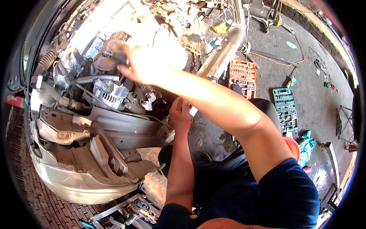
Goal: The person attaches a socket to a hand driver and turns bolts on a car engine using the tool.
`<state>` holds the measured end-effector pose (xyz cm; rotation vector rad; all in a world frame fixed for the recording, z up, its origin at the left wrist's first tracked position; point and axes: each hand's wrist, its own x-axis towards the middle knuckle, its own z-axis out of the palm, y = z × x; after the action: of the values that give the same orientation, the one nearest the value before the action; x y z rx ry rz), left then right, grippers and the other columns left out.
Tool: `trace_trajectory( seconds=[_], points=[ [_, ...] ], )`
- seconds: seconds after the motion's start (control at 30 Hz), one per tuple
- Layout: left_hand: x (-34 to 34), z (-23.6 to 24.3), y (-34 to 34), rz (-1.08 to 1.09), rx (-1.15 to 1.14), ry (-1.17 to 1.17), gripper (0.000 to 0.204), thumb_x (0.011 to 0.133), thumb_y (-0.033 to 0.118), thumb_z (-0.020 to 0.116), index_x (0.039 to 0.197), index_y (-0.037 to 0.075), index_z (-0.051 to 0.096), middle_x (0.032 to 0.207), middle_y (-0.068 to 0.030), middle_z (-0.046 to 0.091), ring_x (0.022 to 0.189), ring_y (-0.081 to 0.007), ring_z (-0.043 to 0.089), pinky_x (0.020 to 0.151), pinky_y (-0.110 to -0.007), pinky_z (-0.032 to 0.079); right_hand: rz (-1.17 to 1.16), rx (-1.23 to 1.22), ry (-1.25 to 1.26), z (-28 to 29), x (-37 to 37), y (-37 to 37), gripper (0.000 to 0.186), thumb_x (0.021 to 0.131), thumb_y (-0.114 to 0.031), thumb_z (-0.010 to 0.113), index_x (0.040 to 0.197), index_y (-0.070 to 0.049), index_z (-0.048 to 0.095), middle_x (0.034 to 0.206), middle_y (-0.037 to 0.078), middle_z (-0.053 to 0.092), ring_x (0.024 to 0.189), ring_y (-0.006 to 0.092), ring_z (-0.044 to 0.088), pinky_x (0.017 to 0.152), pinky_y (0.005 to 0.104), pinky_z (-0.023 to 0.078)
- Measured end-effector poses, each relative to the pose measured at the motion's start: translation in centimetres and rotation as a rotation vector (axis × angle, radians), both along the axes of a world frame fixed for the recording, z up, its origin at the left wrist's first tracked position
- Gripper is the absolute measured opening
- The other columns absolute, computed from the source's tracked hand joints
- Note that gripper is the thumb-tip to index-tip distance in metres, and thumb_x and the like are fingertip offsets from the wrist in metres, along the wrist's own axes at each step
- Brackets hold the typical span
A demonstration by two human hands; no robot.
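Note:
My right hand (134, 66) reaches across the engine bay, bright with glare and partly blurred. Its fingers are closed round a dark-handled tool (120, 58), whose exact kind is hard to make out. The tool is beside a rusty brown manifold-like part (105, 63) on the engine. Below this part sits a silver alternator (110, 95) with a slotted housing. Nearer to me, my left hand (180, 113) is closed next to the inner end of the car's metal frame rail (129, 131). Whatever it may grip is hidden.
Pale front bodywork (84, 191) curves along the lower left. An orange socket set case (243, 72) and a green one (285, 108) lie opened on the dark floor to the right. A metal beam (221, 53) slants behind my right forearm. Metal parts (133, 213) lie below the car's front.

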<state>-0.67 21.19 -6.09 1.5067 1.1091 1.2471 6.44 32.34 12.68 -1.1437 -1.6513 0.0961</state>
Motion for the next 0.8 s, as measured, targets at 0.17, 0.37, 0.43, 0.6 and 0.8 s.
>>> trace_trajectory(
  seconds=[0.17,0.37,0.43,0.6,0.8],
  points=[
    [-0.3,-0.4,0.2,0.009,0.0,0.282,0.026,0.106,0.016,0.064,0.104,-0.009,0.07,0.094,-0.0124,0.079,0.088,-0.0122,0.071,0.077,-0.032,0.055,0.031,-0.03,-0.076,-0.3,0.2,-0.1,0.038,0.092,-0.033,0.074,0.121,-0.008,0.068,0.087,0.017,0.074,0.082,0.0358,0.076,0.071,0.0478,0.061],
    [-0.1,0.1,0.3,0.072,0.024,0.418,0.023,0.103,0.017,0.064,0.108,-0.005,0.072,0.096,-0.0208,0.078,0.089,-0.0247,0.076,0.078,-0.037,0.056,-0.069,0.192,0.476,-1.3,5.8,-0.7,0.037,0.099,-0.039,0.07,0.121,-0.01,0.069,0.083,0.013,0.074,0.073,0.0243,0.074,0.068,0.0379,0.058],
    [0.7,0.5,0.4,0.096,0.098,0.519,0.022,0.102,0.016,0.064,0.108,-0.004,0.072,0.095,-0.0216,0.077,0.088,-0.0308,0.076,0.078,-0.039,0.057,-0.024,0.032,0.749,-2.0,10.1,0.0,0.038,0.096,-0.035,0.073,0.119,-0.006,0.068,0.085,0.013,0.071,0.073,0.0195,0.068,0.069,0.0348,0.054],
    [1.7,-0.2,1.3,0.052,0.222,0.922,0.032,0.105,0.028,0.06,0.117,0.0,0.069,0.113,-0.0239,0.072,0.106,-0.0453,0.068,0.093,-0.05,0.054,-0.217,0.278,0.515,-7.0,15.9,5.3,0.041,0.095,-0.029,0.073,0.123,0.0,0.068,0.085,0.016,0.071,0.071,0.0243,0.067,0.07,0.0374,0.053],
    [1.9,-0.1,1.2,0.035,0.131,1.152,0.033,0.106,0.03,0.058,0.124,0.005,0.067,0.118,-0.0234,0.07,0.11,-0.0455,0.067,0.094,-0.052,0.053,0.058,-0.005,0.747,-6.2,15.7,7.4,0.037,0.098,-0.026,0.073,0.121,0.003,0.068,0.081,0.023,0.071,0.077,0.0369,0.072,0.073,0.0437,0.055]
  ],
)
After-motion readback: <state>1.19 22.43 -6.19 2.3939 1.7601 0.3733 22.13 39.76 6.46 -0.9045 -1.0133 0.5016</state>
